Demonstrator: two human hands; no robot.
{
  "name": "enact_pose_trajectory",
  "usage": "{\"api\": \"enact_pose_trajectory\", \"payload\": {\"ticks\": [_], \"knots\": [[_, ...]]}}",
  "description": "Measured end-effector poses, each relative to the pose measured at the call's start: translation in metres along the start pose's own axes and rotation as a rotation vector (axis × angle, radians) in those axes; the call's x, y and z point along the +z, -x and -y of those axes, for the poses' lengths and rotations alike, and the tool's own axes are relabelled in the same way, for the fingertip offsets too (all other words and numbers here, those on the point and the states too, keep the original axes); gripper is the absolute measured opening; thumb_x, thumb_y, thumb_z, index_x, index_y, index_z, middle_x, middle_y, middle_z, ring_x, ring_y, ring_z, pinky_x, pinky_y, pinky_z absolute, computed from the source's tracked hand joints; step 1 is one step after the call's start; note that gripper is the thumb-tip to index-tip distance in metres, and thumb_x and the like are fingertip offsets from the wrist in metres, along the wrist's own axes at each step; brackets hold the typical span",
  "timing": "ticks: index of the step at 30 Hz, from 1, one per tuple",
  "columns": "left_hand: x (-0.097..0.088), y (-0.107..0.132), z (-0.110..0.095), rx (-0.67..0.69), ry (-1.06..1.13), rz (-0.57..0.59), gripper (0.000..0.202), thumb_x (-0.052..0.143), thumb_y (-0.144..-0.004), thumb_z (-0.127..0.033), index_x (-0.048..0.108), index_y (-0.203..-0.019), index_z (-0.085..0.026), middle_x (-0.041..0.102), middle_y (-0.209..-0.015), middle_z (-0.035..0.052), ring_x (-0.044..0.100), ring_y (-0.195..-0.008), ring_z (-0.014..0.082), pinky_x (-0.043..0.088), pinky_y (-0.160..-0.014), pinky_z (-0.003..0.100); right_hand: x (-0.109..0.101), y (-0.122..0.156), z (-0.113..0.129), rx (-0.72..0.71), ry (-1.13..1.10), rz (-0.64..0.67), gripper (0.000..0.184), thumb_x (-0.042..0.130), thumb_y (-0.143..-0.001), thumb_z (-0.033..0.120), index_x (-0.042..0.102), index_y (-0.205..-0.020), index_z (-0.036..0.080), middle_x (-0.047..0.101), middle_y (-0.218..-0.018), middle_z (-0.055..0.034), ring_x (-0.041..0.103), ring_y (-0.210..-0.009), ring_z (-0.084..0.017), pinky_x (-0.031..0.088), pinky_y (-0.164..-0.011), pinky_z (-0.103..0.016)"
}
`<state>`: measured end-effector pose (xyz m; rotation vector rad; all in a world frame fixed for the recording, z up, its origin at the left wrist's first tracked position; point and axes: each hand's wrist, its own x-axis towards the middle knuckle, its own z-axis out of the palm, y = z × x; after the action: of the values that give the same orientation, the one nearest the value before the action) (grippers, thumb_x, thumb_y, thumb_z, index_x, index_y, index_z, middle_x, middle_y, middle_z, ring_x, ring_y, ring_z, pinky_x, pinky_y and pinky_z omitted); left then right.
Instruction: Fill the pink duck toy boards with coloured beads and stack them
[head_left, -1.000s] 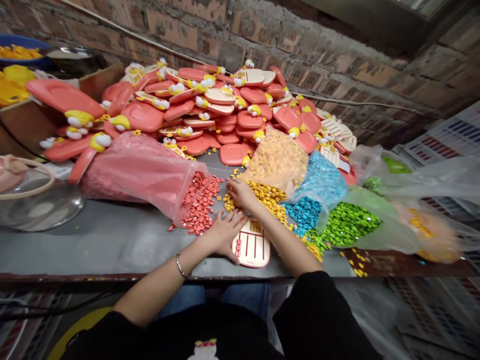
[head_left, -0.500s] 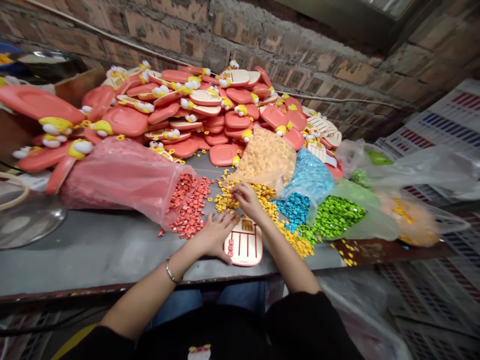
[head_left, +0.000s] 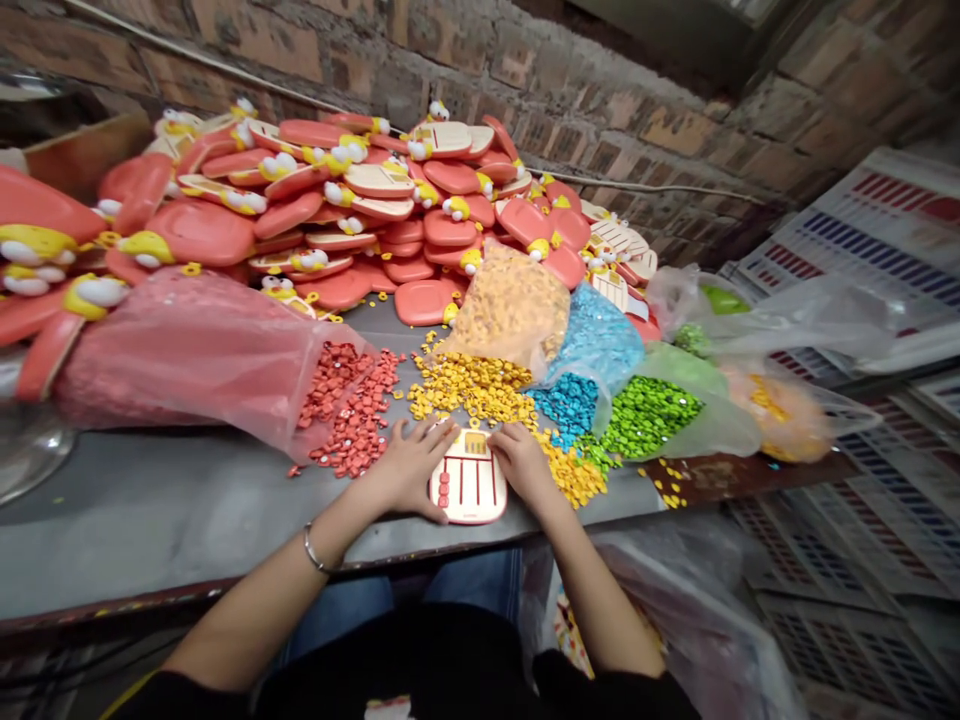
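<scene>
A cream, red-rimmed toy board point(head_left: 471, 500) lies flat near the table's front edge. Slots run down its face, and a few small red beads point(head_left: 444, 490) sit in the leftmost one. My left hand point(head_left: 412, 468) grips the board's left side, thumb low and fingers across the upper left corner. At the upper right corner my right hand point(head_left: 523, 462) has its fingers bent and pressed together over the board; whatever they pinch is hidden. Loose yellow beads point(head_left: 480, 385) lie just beyond the board, with red beads point(head_left: 360, 420) spilling from a bag to the left.
Red toy boards with yellow-and-white eyed tops point(head_left: 450, 178) are heaped against the brick wall point(head_left: 525, 80). To the right lie bags of blue beads point(head_left: 574, 400) and green beads point(head_left: 652, 415). A pink bag point(head_left: 202, 350) lies left on the grey tabletop point(head_left: 187, 520).
My right hand has come back from the yellow beads to the board's upper right corner. My left hand stays on the board. The whole view has shifted slightly.
</scene>
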<state>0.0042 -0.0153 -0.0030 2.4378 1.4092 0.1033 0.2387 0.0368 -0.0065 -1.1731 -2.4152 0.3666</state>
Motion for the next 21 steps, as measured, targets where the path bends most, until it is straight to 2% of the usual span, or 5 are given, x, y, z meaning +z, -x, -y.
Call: {"api": "enact_pose_trajectory", "payload": {"ticks": [5,11,16,18,21], "knots": [[0.002,0.000,0.001,0.012,-0.014,-0.011,0.120,0.063,-0.060,-0.078,0.015,-0.154,-0.019,0.023,-0.157,0.0156,0.019,-0.140,0.0434,0.012,-0.109,0.061,0.003,0.014,0.009,-0.043,-0.128,0.032,0.013,0.057,-0.089,0.015,0.066,-0.081,0.021,0.065,-0.081,-0.0060,0.057,-0.079,-0.021,0.046,-0.072,-0.033],[0.002,-0.001,0.002,0.009,-0.017,-0.002,0.121,0.065,-0.059,-0.076,0.015,-0.154,-0.019,0.023,-0.157,0.0157,0.021,-0.140,0.0439,0.016,-0.107,0.061,0.034,-0.004,0.042,-0.071,-0.219,0.025,0.011,0.058,-0.087,0.015,0.067,-0.085,0.022,0.071,-0.085,-0.0065,0.062,-0.082,-0.022,0.048,-0.077,-0.035],[-0.001,-0.001,0.002,0.001,-0.019,0.026,0.121,0.066,-0.059,-0.076,0.015,-0.154,-0.020,0.023,-0.157,0.0160,0.020,-0.140,0.0442,0.016,-0.108,0.060,0.016,-0.006,0.037,-0.134,-0.396,0.173,0.009,0.062,-0.087,0.019,0.069,-0.092,0.022,0.072,-0.087,-0.0036,0.064,-0.080,-0.018,0.048,-0.075,-0.030],[-0.002,-0.001,0.000,-0.007,-0.024,0.038,0.121,0.066,-0.059,-0.076,0.014,-0.154,-0.020,0.021,-0.158,0.0162,0.020,-0.140,0.0444,0.015,-0.108,0.061,0.005,-0.005,0.022,-0.040,-0.377,0.070,0.010,0.060,-0.089,0.021,0.068,-0.093,0.022,0.071,-0.087,-0.0036,0.064,-0.080,-0.018,0.048,-0.074,-0.030],[-0.004,0.000,-0.003,-0.011,-0.034,0.041,0.120,0.067,-0.059,-0.076,0.018,-0.154,-0.020,0.018,-0.158,0.0157,0.018,-0.140,0.0450,0.014,-0.108,0.062,0.002,-0.015,-0.001,0.120,-0.120,-0.131,0.011,0.057,-0.089,0.018,0.068,-0.089,0.020,0.068,-0.089,-0.0075,0.060,-0.087,-0.022,0.046,-0.077,-0.034]]}}
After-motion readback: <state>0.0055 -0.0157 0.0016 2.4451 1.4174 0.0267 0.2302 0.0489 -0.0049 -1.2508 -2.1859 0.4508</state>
